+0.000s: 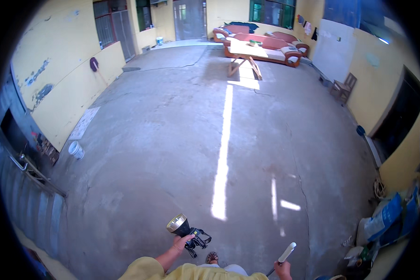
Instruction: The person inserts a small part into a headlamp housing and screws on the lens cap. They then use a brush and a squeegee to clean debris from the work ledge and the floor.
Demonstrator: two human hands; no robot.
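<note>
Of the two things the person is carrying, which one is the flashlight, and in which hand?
The black flashlight with the wide round reflector head is in the left hand. The right hand holds a slim pale rod instead.

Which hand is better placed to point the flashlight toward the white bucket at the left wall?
Probably the left hand: it already grips the black flashlight, and the white bucket sits on that side. The right hand holds a white stick.

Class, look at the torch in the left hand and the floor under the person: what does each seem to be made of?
Torch: probably black plastic, matt body, with a shiny metal-looking reflector ring. Floor: bare concrete, dull grey, with cracks and patchy stains.
</note>
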